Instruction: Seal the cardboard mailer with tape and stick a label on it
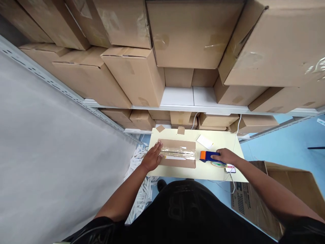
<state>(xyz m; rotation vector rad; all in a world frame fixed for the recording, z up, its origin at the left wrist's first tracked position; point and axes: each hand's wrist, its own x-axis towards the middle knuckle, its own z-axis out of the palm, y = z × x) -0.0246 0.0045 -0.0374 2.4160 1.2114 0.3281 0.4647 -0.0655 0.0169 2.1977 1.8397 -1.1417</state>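
- Head view: an oblong brown cardboard box [178, 154] lies on the pale yellow table [175, 173], shiny, wrinkled clear tape [174, 149] along its lengthwise seam.
- Left hand [152, 157]: fingers extended, resting on the box's left end.
- Right hand [225, 156]: curled round a blue-and-orange tape dispenser [209, 156], near the box's right end.

Carton [177, 163]: on table [175, 173], left of tape dispenser [209, 156]
Shelf [177, 97]: behind table
Floor box [243, 200]: right of table
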